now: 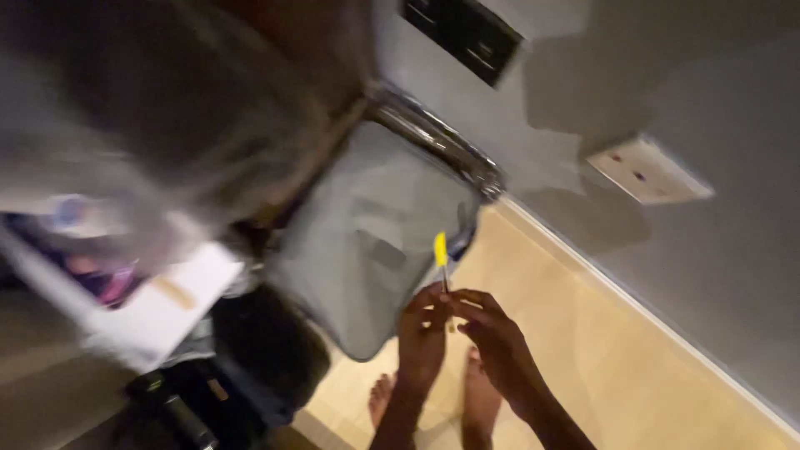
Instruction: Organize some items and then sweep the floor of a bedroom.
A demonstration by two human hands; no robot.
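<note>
grip: my left hand (422, 333) and right hand (492, 337) both pinch the small yellow-tipped stick (441, 254) | risk: thin fingertip hold, could slip to floor (583, 350) | view blurred

A bright yellow tag (440, 248) shows between the fingers (433, 304) of both hands, the one vivid colour here. Behind it hangs a plain pale grey fabric bag (367, 242) on a shiny silver frame (442, 137). The floor (600, 350) is light tan wood with a white skirting strip (650, 317) along a flat grey wall (733, 250). On that wall sit a white socket plate (648, 171) with small dark and red dots and, farther left, a black panel (462, 32). At the left, a white box (158, 312) carries a tan strip, with blurred purple and pink beside it. Below lie black items (183, 408).
</note>
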